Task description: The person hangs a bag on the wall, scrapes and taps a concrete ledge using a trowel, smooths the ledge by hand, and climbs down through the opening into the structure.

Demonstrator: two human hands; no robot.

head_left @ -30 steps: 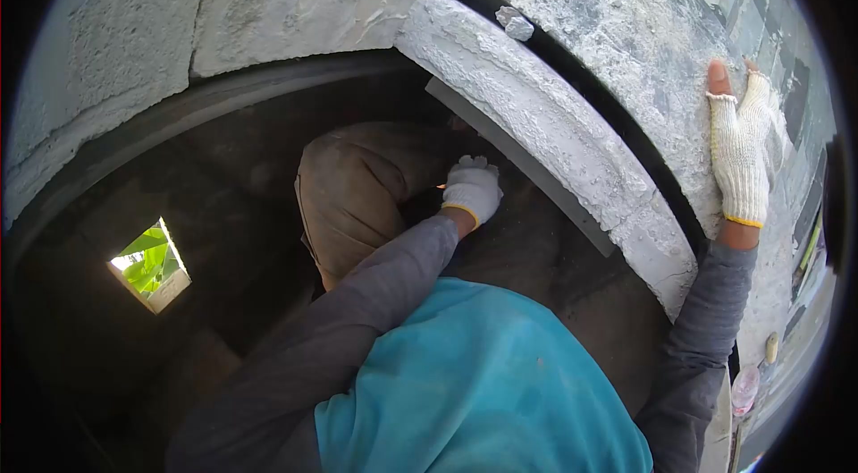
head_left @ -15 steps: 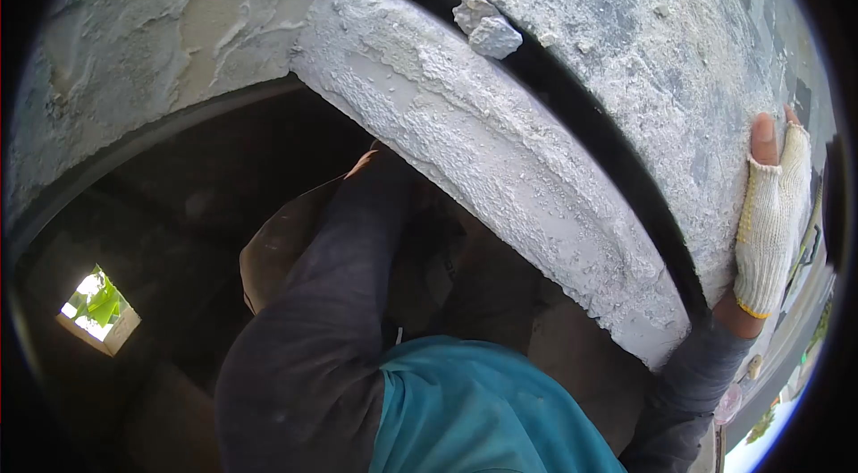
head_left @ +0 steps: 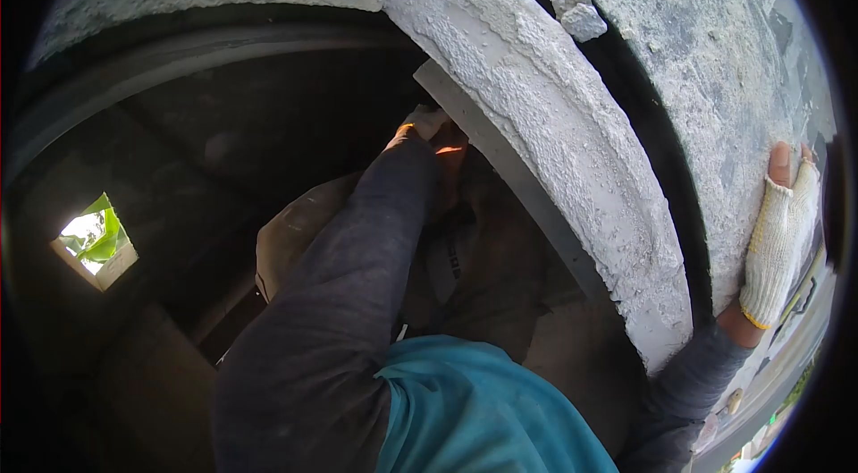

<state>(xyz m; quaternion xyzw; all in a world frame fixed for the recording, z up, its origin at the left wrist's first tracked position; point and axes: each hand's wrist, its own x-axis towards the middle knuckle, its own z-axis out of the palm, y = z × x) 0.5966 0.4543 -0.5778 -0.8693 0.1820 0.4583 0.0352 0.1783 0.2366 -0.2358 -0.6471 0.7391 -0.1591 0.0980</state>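
Observation:
My right hand (head_left: 776, 232), in a white knitted glove with bare fingertips, lies against the rough grey surface (head_left: 679, 53) at the right with its fingers stretched out. My left arm reaches down into the dark opening. There, my left hand (head_left: 427, 122) shows pale in the shade under the rough white plastered edge (head_left: 554, 115), close to the upper end of a smooth grey strip (head_left: 509, 164). The left fingers are too dark and hidden to make out.
Two stuck-together lumps of whitish rubble (head_left: 579, 13) rest by a dark curved gap (head_left: 626, 71). A small square hole (head_left: 95, 240) lets in daylight and leaves at the left. A brownish rounded shape (head_left: 299, 223) is beside my left arm.
The view has shifted, so the plastered edge sits higher and further right. My left hand and the grey strip under the edge now show. My right hand stays on the grey surface.

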